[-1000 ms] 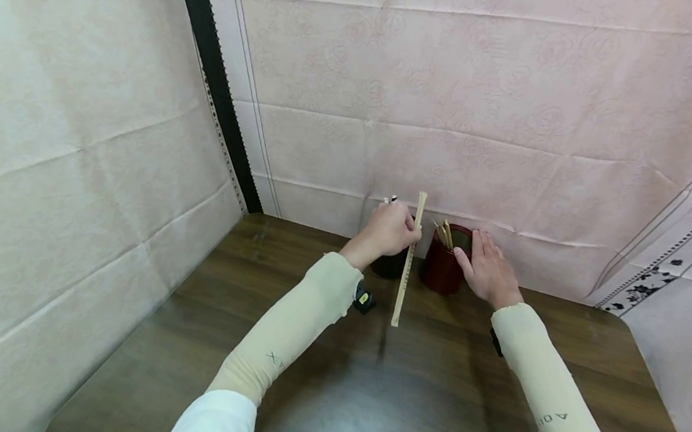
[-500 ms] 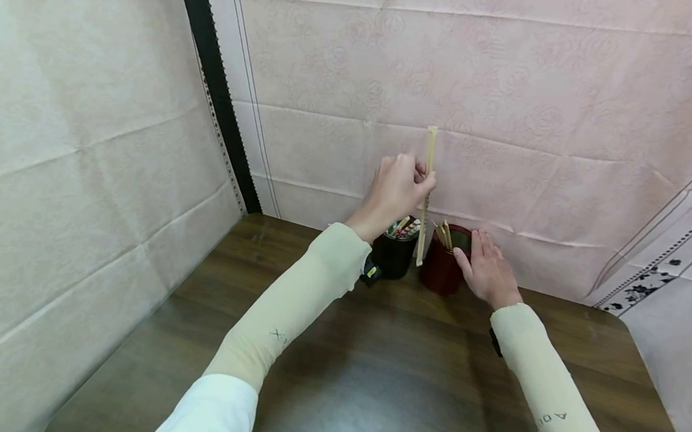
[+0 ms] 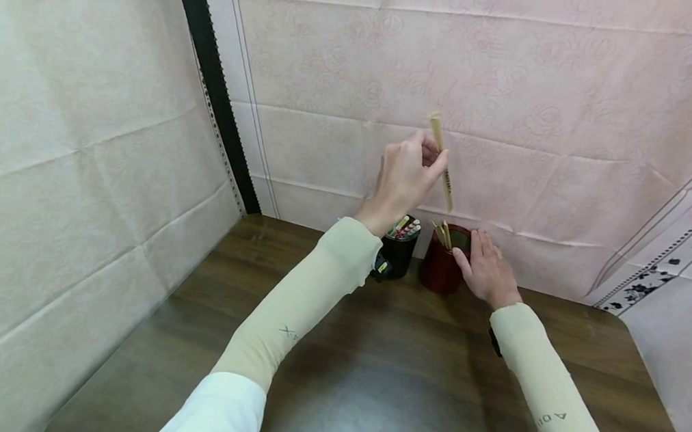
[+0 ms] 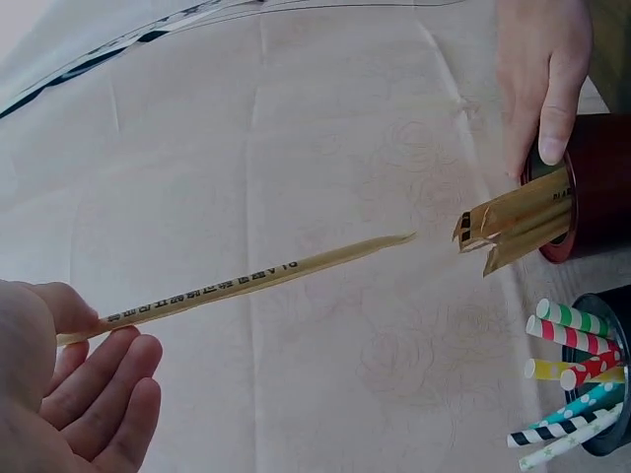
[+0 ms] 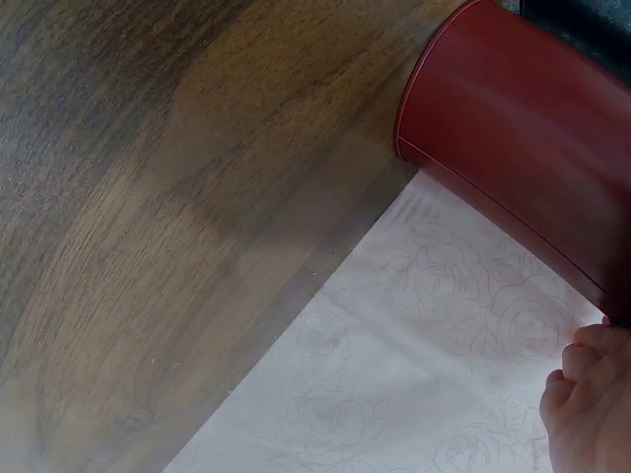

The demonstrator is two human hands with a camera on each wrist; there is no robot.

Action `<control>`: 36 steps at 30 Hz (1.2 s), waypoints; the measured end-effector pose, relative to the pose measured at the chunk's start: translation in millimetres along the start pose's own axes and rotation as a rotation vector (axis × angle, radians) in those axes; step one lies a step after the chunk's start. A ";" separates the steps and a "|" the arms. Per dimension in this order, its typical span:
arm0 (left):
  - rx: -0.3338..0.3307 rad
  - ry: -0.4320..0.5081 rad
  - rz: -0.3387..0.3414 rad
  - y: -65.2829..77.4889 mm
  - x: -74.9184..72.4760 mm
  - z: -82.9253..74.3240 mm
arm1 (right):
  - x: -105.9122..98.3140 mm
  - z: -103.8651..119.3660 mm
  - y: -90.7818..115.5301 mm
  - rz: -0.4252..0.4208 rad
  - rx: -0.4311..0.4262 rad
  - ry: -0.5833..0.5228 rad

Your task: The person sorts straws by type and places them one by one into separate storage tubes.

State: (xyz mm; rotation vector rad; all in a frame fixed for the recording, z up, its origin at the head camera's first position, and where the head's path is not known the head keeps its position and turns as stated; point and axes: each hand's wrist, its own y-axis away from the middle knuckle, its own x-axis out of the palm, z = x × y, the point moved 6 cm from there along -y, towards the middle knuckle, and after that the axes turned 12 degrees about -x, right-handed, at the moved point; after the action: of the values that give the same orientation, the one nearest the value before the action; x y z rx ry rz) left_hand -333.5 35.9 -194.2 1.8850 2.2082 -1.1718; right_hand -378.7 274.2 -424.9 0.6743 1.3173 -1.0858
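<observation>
My left hand (image 3: 404,173) pinches a long, thin packet of wrapped chopsticks (image 4: 256,283) between thumb and fingers. Dark lettering runs along its wrapper. The packet hangs in the air above a dark red cup (image 3: 438,272), its lower end tilted right toward the cup's mouth. Several similar wrapped chopsticks (image 4: 518,222) stand in that cup. My right hand (image 3: 489,273) rests against the cup's right side and rim, thumb at the near edge and fingers extended. In the right wrist view, the cup (image 5: 523,138) and part of the hand show.
Just left of the red cup stands a black cup (image 3: 397,256) holding several patterned paper straws (image 4: 582,345). Both cups are on a brown wooden table (image 3: 363,368), close to a pale cloth backdrop (image 3: 327,146) at the back.
My left hand has lifted the wrapped chopsticks up from beside the black cup, then moved slightly right over the red cup, tilting the packet. The right hand has stayed at the red cup.
</observation>
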 end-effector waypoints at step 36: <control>-0.107 -0.329 0.266 11.2 88.1 55.1 | 1.7 9.8 -0.1 -0.031 -0.011 -0.035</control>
State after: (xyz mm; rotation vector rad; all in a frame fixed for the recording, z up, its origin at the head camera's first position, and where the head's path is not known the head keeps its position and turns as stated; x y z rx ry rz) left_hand -372.6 80.8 -280.0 1.7301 1.7540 -1.1890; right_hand -374.9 265.0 -424.8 0.6253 1.3064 -1.1102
